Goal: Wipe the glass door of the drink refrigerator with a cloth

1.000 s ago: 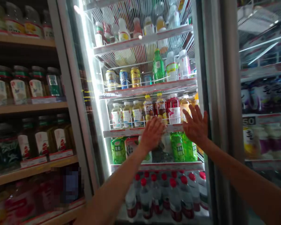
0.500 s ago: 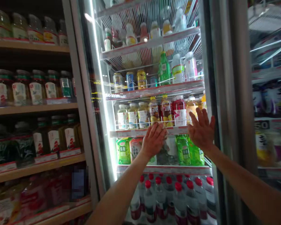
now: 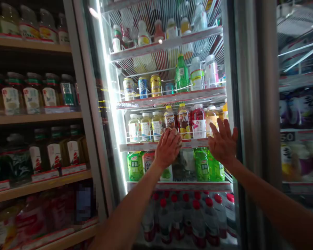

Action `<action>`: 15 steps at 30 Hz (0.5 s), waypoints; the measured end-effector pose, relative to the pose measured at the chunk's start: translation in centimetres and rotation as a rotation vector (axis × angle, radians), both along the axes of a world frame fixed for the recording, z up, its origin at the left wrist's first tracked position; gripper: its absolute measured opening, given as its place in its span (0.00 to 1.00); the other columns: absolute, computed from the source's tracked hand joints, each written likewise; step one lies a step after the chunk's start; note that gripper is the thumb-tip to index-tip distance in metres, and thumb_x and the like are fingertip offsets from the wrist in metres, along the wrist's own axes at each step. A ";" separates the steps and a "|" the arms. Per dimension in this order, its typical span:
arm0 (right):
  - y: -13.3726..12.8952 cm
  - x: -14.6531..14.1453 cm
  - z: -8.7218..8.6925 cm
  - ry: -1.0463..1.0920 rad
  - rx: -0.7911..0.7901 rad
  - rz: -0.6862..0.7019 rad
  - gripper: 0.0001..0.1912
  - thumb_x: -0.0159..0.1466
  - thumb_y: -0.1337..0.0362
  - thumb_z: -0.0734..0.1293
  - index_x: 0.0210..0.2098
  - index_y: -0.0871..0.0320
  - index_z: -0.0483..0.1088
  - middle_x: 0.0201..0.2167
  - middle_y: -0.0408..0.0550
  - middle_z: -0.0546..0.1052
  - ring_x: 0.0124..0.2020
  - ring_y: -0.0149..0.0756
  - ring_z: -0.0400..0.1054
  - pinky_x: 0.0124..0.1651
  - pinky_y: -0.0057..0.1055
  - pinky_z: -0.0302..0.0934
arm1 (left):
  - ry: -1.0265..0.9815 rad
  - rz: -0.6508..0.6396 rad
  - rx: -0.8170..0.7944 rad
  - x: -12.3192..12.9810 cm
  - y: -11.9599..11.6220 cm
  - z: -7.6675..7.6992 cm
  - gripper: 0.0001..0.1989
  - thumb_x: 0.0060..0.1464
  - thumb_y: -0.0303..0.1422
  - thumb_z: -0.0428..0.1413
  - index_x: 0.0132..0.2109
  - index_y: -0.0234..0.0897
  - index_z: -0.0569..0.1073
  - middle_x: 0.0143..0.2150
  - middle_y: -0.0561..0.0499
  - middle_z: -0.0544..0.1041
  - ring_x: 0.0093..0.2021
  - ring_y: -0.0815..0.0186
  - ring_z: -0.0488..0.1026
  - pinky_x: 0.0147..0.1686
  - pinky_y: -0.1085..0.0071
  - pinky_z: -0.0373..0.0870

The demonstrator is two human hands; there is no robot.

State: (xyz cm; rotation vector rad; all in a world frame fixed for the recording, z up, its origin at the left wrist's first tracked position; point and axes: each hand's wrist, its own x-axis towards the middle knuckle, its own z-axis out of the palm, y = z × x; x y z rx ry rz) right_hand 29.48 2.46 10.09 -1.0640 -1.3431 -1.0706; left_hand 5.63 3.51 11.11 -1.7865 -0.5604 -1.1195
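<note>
My left hand [image 3: 168,147] is raised in front of the lit drinks cooler, its fingers bent around something pale and crumpled that I cannot make out. It covers part of the shelf edge [image 3: 194,143] below the bottles with yellow caps [image 3: 184,121]. To the right, my right hand [image 3: 223,141] has its fingers spread and holds nothing. It is near the cooler's right frame, in front of the green packs [image 3: 202,165] and a bottle of orange drink [image 3: 212,116]. Whether either palm touches glass is unclear.
Wooden shelves [image 3: 36,119] with jars and bottles line the left side, beside a metal door frame [image 3: 87,104]. Red-capped bottles [image 3: 197,220] stand at the cooler's bottom, cans [image 3: 155,85] higher up. Another cooler section [image 3: 302,139] is at the right.
My left hand has moved a little up and to the left across the shelf edge. My right hand keeps nearly the same place, fingers still spread. The view has shifted slightly.
</note>
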 end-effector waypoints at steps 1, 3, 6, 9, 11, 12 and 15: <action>0.0 0.0 0.0 -0.002 -0.001 0.000 0.28 0.63 0.59 0.55 0.62 0.54 0.52 0.64 0.51 0.53 0.66 0.45 0.42 0.64 0.50 0.33 | -0.034 0.019 0.008 -1.5 0.1 0.4 0.22 0.56 0.35 0.50 0.57 0.37 0.62 0.61 0.42 0.61 0.67 0.58 0.43 0.62 0.56 0.53; 0.0 0.0 0.0 0.001 0.000 -0.006 0.29 0.63 0.59 0.55 0.63 0.53 0.50 0.65 0.50 0.52 0.66 0.45 0.41 0.64 0.51 0.34 | -0.256 0.084 0.015 -6.0 0.3 1.4 0.21 0.57 0.35 0.49 0.57 0.35 0.63 0.62 0.39 0.60 0.67 0.56 0.44 0.62 0.54 0.51; 0.1 -0.2 0.1 0.006 0.016 -0.019 0.29 0.63 0.59 0.55 0.64 0.52 0.48 0.65 0.50 0.51 0.66 0.45 0.41 0.63 0.51 0.34 | -0.785 0.171 0.027 -12.3 1.0 3.1 0.21 0.58 0.34 0.45 0.57 0.30 0.62 0.63 0.33 0.56 0.66 0.53 0.46 0.62 0.48 0.46; 0.2 -0.4 0.1 0.010 0.030 -0.029 0.29 0.64 0.58 0.55 0.64 0.52 0.47 0.65 0.50 0.52 0.66 0.46 0.41 0.63 0.52 0.34 | -0.975 0.161 0.036 -12.8 1.5 4.1 0.22 0.58 0.34 0.45 0.57 0.29 0.61 0.64 0.33 0.55 0.66 0.51 0.44 0.62 0.44 0.42; 0.3 -0.4 0.1 0.009 0.035 -0.027 0.30 0.64 0.59 0.55 0.64 0.52 0.47 0.65 0.50 0.52 0.66 0.46 0.41 0.63 0.52 0.35 | -0.815 0.117 0.033 -9.3 1.5 4.1 0.22 0.57 0.35 0.46 0.57 0.31 0.62 0.64 0.36 0.55 0.67 0.52 0.42 0.62 0.46 0.44; 0.3 -0.3 0.0 0.006 0.038 -0.024 0.30 0.64 0.59 0.56 0.64 0.52 0.46 0.65 0.51 0.51 0.66 0.46 0.41 0.63 0.53 0.35 | -0.686 0.092 0.034 -6.9 1.3 3.9 0.21 0.57 0.35 0.47 0.57 0.33 0.63 0.64 0.38 0.55 0.67 0.53 0.41 0.63 0.48 0.45; 0.3 -0.2 0.1 -0.008 0.054 -0.025 0.29 0.64 0.59 0.55 0.64 0.53 0.46 0.65 0.52 0.52 0.66 0.47 0.42 0.63 0.52 0.35 | -0.268 -0.001 0.036 0.2 0.4 3.1 0.21 0.56 0.34 0.48 0.56 0.36 0.64 0.63 0.42 0.58 0.68 0.55 0.38 0.62 0.52 0.50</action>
